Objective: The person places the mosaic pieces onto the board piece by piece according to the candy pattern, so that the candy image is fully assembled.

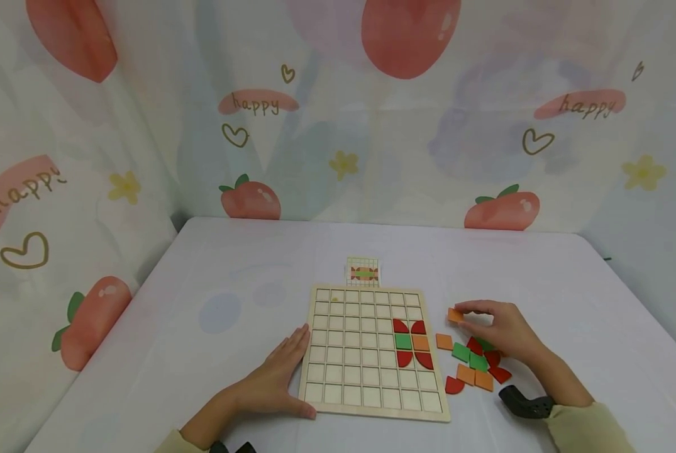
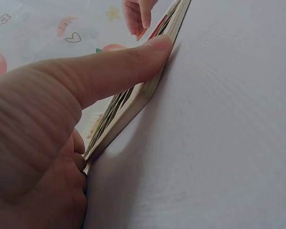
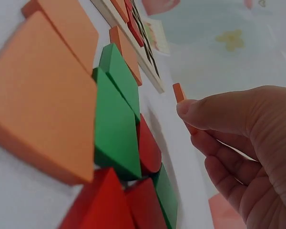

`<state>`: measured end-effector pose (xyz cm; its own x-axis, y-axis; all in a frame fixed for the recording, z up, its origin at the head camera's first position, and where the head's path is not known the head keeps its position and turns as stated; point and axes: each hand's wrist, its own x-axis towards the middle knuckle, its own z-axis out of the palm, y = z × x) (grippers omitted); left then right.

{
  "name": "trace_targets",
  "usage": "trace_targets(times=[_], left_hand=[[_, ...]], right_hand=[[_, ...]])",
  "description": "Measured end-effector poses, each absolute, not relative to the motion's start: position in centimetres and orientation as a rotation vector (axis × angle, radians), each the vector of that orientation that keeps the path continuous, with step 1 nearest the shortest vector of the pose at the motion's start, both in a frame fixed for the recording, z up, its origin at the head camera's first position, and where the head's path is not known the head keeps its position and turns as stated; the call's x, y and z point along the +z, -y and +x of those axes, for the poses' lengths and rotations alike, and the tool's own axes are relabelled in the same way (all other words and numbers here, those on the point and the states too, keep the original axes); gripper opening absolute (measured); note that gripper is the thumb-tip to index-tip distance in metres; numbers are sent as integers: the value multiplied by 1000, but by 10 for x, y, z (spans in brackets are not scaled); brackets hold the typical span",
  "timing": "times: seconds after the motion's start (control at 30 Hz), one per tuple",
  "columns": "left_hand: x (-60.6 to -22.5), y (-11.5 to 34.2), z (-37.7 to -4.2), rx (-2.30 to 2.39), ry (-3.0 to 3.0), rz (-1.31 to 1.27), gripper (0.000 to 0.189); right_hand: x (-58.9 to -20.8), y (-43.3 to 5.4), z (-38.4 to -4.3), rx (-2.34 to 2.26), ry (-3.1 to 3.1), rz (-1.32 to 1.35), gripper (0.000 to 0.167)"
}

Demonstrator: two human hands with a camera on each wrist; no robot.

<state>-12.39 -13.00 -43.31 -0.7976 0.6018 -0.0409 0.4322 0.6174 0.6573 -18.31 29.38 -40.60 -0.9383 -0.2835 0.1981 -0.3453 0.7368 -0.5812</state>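
Note:
A pale wooden grid board [image 1: 351, 358] lies flat on the table. My left hand [image 1: 272, 380] rests against its left side, thumb on the near left corner and fingers along the edge. Between thumb and fingertips, my right hand [image 1: 504, 326] pinches an orange square tile [image 3: 178, 91], raised just right of the board. On the board's right side, red quarter-round tiles [image 1: 404, 359] sit above and below a green square tile [image 1: 403, 341] and an orange square tile [image 1: 420, 343]. Loose orange, green [image 3: 117, 124] and red tiles lie beneath and near the right hand.
Beyond the board's far edge lies a small pattern card [image 1: 363, 273] printed with a coloured grid. One loose orange tile [image 1: 444, 341] is close to the board's right edge. A printed cloth [image 1: 383, 138] hangs behind the white table [image 1: 247, 264].

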Motion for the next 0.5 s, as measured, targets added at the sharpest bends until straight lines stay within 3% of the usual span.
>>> trace_targets(times=[0.5], left_hand=[[-433, 129, -125, 954, -2582, 828, 125]], right_hand=[[-403, -264, -187, 1029, 2749, 715, 30]])
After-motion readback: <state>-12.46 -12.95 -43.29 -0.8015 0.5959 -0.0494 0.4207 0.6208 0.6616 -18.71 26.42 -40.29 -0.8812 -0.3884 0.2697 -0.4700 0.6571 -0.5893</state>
